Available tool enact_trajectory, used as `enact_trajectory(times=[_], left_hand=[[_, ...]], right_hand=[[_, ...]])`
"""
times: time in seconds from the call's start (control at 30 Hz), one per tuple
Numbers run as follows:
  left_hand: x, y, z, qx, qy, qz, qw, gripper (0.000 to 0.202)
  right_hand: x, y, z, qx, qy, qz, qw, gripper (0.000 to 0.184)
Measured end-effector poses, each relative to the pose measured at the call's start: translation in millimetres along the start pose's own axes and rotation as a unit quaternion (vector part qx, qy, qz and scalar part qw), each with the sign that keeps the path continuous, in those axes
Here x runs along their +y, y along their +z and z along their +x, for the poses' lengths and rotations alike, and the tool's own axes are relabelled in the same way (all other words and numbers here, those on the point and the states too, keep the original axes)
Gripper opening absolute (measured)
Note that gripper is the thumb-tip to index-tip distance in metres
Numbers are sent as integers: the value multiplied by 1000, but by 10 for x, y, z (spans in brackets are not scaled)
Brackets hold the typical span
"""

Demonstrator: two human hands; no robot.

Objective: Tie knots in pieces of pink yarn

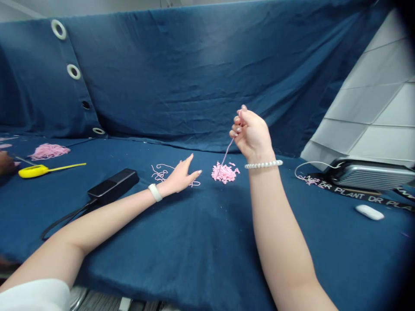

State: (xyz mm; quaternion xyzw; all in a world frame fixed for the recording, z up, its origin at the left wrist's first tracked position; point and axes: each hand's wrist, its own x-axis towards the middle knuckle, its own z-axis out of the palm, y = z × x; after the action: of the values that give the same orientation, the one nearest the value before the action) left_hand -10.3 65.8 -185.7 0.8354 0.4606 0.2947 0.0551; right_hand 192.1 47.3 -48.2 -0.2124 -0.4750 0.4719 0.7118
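Observation:
My right hand (pixel 250 133) is raised above the blue cloth, its fingers pinched on a pink yarn strand (pixel 227 152) that hangs down to a small pile of pink yarn bits (pixel 225 172). A bead bracelet circles that wrist. My left hand (pixel 181 176) lies low over the cloth with its fingers stretched out and apart, holding nothing. It rests by loose pink yarn loops (pixel 161 172), a little left of the pile. A white bangle sits on that wrist.
A black box with a cable (pixel 113 185) lies left of my left arm. Further left are a yellow tape measure (pixel 35 171) and a pink yarn bundle (pixel 48 151). At right sit a silver case (pixel 372 175), a printed black strap (pixel 356 194) and a small white case (pixel 369 212). Another person's hand (pixel 5 164) shows at the left edge.

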Motion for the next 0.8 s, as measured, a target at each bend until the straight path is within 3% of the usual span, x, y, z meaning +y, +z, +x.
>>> enact_trajectory(times=[0.07,0.13,0.2,0.27,0.43,0.53,0.67,0.8], left_hand=[[262,-55,126,2,9,-157,988,72],[494,-113,236,-65,29,-254,965,56],[646,-195,296,-104,42,-271,956,31],[705,-310,303,-97,44,-282,953,30],[729,-677,224,23,53,-368,928,29],[823,-863,179,113,72,-449,883,28],[949,-1064,94,186,78,-546,814,35],[1000,-1261,10,248,43,-550,796,30]], right_hand=[[45,82,-25,-19,25,-9,999,16],[70,106,-31,-31,38,-5,999,15],[65,66,-23,-34,44,5,998,15],[34,-23,-8,-30,48,19,998,16],[-42,-228,17,-32,54,38,997,11],[-17,-249,21,-51,61,31,996,4],[66,-220,26,-108,74,26,991,18],[107,-203,10,-157,95,39,982,24]])
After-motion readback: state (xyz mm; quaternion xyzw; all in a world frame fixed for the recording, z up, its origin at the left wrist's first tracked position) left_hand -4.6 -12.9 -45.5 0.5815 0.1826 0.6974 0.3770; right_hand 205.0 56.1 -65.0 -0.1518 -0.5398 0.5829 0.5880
